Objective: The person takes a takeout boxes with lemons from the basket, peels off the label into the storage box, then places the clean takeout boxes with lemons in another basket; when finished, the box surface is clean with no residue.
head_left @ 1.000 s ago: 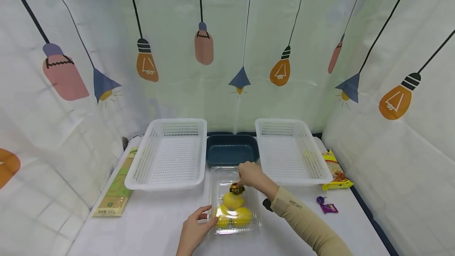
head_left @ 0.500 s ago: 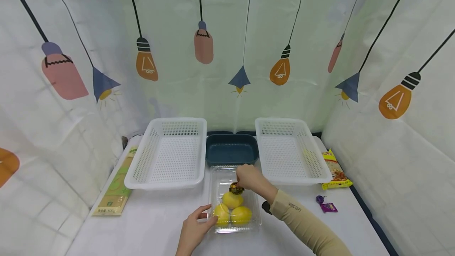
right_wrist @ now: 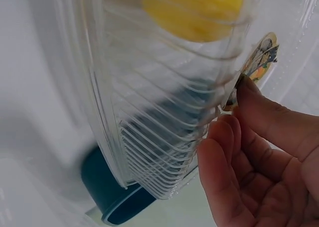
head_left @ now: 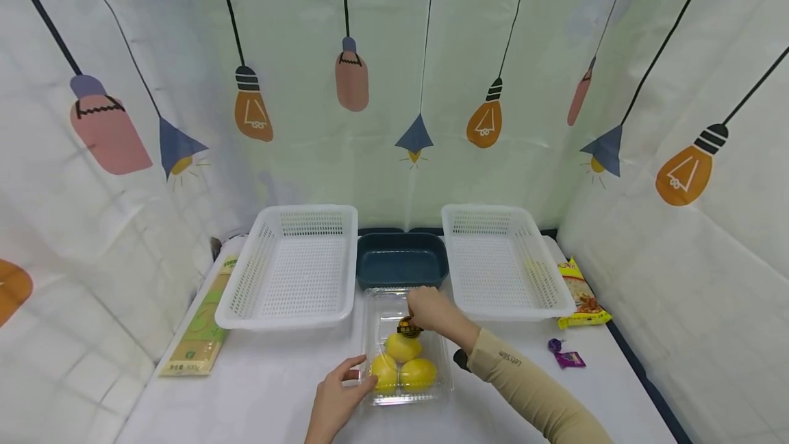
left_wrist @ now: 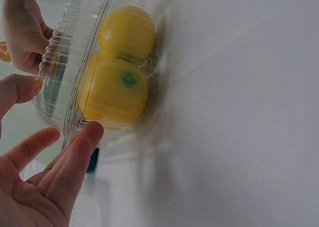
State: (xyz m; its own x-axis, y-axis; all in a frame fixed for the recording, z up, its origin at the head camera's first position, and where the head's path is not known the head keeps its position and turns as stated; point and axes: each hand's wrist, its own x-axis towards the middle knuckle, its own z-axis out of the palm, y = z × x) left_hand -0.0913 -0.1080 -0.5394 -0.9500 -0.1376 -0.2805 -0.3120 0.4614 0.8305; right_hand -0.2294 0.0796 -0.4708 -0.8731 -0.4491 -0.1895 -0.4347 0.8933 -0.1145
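Observation:
A clear plastic clamshell box [head_left: 385, 303], lid down, lies on the table with three yellow lemons [head_left: 418, 373] inside. My left hand [head_left: 337, 392] holds its near left corner, thumb [left_wrist: 22, 89] on the lid and fingertips [left_wrist: 93, 132] against the side rim. A round black and gold sticker [head_left: 408, 329] is on top of the lid. My right hand [head_left: 434, 308] pinches the sticker's far edge between thumb [right_wrist: 264, 105] and fingers. In the right wrist view the sticker [right_wrist: 261, 60] looks bent near the thumb.
Behind the box stands a dark teal dish [head_left: 402, 262] between two white perforated baskets [head_left: 286, 321] [head_left: 514, 314]. A green and gold packet [head_left: 197, 334] lies far left. On the right are a yellow snack bag [head_left: 582, 300] and two small purple-wrapped sweets [head_left: 570, 360].
My right hand has shifted slightly left and nearer along the lid, at the sticker's far edge. My left hand and the box have stayed in place.

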